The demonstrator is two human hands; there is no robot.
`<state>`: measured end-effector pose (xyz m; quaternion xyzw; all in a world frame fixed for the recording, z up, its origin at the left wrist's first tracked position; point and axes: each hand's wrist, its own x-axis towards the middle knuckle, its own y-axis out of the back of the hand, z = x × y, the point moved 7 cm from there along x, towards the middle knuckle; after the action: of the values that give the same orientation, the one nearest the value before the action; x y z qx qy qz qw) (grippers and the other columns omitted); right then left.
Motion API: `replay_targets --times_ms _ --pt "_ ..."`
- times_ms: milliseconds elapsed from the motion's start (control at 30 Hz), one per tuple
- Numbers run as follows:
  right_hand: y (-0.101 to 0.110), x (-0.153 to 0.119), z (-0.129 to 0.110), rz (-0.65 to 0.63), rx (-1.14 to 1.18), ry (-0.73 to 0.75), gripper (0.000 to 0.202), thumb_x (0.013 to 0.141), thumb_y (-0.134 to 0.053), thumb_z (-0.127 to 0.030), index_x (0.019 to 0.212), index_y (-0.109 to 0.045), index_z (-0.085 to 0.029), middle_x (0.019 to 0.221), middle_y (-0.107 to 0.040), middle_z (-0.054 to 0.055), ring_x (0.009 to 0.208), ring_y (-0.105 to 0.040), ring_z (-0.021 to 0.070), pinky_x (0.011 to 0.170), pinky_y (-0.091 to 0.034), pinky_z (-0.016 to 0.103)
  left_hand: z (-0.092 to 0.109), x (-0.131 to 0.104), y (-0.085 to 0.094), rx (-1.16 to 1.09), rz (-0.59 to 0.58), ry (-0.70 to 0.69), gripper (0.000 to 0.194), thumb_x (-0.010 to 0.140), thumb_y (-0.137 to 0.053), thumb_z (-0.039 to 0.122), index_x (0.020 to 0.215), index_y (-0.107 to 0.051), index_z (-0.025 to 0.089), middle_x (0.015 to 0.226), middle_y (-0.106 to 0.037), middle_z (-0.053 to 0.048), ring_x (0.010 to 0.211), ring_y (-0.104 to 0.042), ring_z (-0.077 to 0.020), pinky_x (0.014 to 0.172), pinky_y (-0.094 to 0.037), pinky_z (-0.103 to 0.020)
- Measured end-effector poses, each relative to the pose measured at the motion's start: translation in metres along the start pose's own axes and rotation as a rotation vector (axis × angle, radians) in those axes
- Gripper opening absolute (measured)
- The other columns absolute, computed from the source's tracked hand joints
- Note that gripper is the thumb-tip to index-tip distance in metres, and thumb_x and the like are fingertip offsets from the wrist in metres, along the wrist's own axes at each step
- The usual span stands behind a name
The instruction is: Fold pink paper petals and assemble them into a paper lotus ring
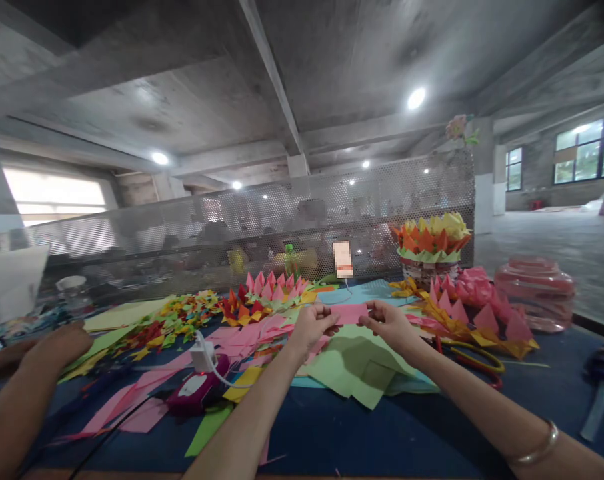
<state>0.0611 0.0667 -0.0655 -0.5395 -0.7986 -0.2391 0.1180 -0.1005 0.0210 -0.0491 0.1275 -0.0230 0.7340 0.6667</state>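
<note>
A small pink rectangle of paper (349, 315) is stretched between my two hands, above the middle of the table. My left hand (313, 327) pinches its left end between thumb and fingers. On the other end, my right hand (386, 323) grips the paper in the same way. Below them lie overlapping light green paper sheets (355, 360), with light blue paper under their edges. Pink paper strips (247, 340) spread out to the left of my left hand.
A purple power strip (198, 390) with a white charger (202, 352) sits front left. Folded paper flowers (277, 285) line the back; a layered one (432, 240) stands right of centre. Scissors (475, 360) and a pink plastic jar (535, 293) are on the right. A co-worker's hand (65, 343) rests at left.
</note>
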Motion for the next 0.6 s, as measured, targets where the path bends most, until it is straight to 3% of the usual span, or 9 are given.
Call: replay_targets --times_ms 300,467,600 --pt "0.006 -0.004 -0.011 0.072 -0.211 0.104 0.016 0.076 -0.054 -0.026 0.089 -0.057 -0.018 0.072 -0.068 0.003 0.066 -0.062 0.0163 0.060 -0.044 0.026 0.000 0.001 0.000 -0.014 -0.028 -0.014 0.036 0.058 -0.075 0.043 0.069 -0.060 0.011 0.059 -0.058 -0.001 0.056 -0.058 -0.0119 0.056 -0.048 -0.024" --pt "0.002 -0.010 -0.026 0.051 -0.304 0.204 0.018 0.076 -0.050 -0.017 0.090 -0.059 -0.020 0.077 -0.068 0.001 0.070 -0.061 0.0161 0.063 -0.044 0.026 -0.012 0.002 -0.008 -0.237 -0.141 0.121 0.044 0.067 -0.066 0.053 0.085 -0.061 0.014 0.068 -0.063 -0.002 0.059 -0.059 -0.0122 0.060 -0.050 -0.026" --pt "0.000 -0.012 -0.031 0.034 -0.329 0.244 0.022 0.076 -0.049 -0.015 0.094 -0.059 -0.021 0.081 -0.068 0.002 0.074 -0.062 0.0172 0.065 -0.044 0.027 -0.019 0.002 -0.011 -0.258 -0.186 0.175 0.042 0.064 -0.070 0.050 0.080 -0.061 0.012 0.063 -0.060 -0.001 0.054 -0.057 -0.0105 0.057 -0.048 -0.025"
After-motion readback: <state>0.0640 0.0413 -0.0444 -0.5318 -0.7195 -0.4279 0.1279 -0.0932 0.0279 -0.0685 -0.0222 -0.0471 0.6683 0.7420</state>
